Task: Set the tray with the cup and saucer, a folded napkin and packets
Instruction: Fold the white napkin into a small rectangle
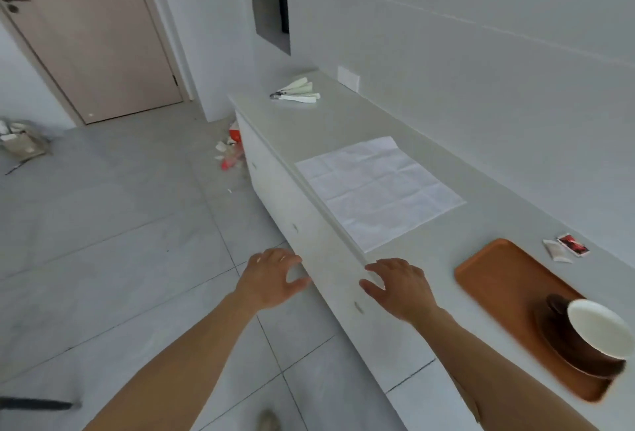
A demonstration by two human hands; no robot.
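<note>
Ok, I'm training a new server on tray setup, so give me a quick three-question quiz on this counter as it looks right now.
1. True or false: the napkin is already folded.
2. Where do the packets lie? A) on the tray B) on the counter beyond the tray C) in a hand
3. What already stands on the tray?

Key
1. False: it lies spread flat on the counter.
2. B.
3. The cup on its saucer. The left hand and right hand hold nothing.
</note>
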